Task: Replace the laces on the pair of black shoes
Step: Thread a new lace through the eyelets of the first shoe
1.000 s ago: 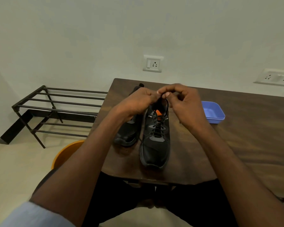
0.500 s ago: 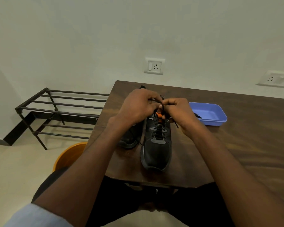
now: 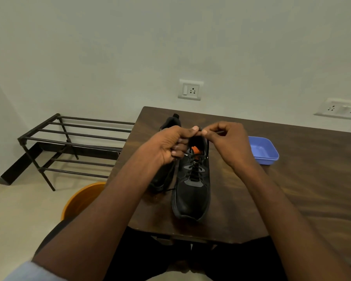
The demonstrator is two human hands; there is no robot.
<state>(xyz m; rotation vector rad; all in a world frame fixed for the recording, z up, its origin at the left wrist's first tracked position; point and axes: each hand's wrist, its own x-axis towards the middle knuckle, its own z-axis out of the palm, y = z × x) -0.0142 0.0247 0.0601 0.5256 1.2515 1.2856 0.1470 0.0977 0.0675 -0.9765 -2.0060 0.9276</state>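
Two black shoes stand side by side on the dark wooden table [image 3: 304, 191], toes toward me. The right shoe [image 3: 193, 195] is laced with a black lace [image 3: 195, 169] and shows an orange tab at its tongue. The left shoe [image 3: 166, 122] is mostly hidden behind my left arm. My left hand [image 3: 170, 145] and my right hand [image 3: 229, 142] meet above the right shoe's opening, fingertips together, each pinching the black lace ends. A thin strand of lace hangs from my left hand down beside the shoe.
A blue plastic tray [image 3: 262, 150] sits on the table to the right of my hands. A black metal shoe rack [image 3: 69, 142] stands on the floor at the left. An orange bucket [image 3: 79, 201] is beside the table's left edge. Wall sockets are behind.
Both hands have risen from the shoe's tongue to above its opening, lifting the lace ends. The head view has shifted slightly.
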